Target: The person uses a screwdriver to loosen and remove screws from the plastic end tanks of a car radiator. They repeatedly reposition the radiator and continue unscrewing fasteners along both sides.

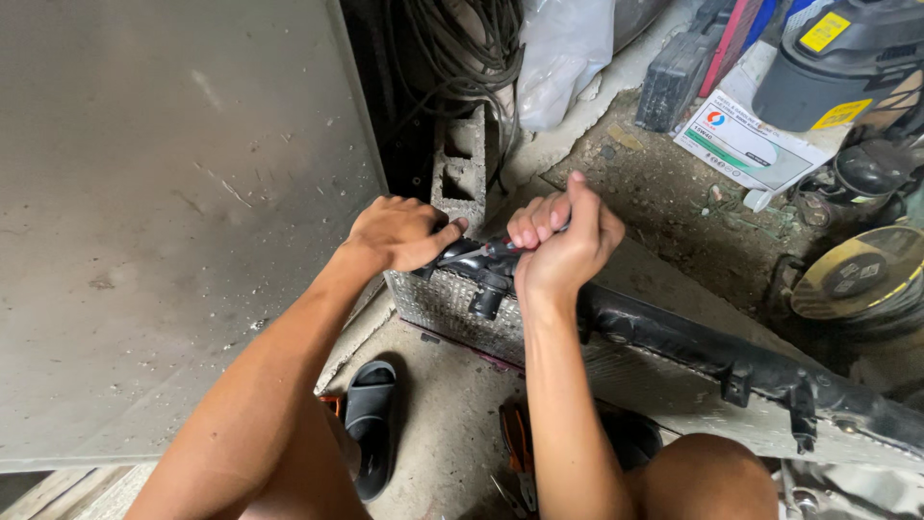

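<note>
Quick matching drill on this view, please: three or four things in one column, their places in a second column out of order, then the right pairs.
Things:
1. radiator
2. concrete block
3. black sandal
4. coiled cable

Places:
A. on the floor between the person's knees
B. top of the view, behind the block
C. under both hands, running off to the lower right
D. upright just beyond the left hand

Pairs: 1-C, 2-D, 3-A, 4-B. The right hand grips a small tool at the radiator's end.
</note>
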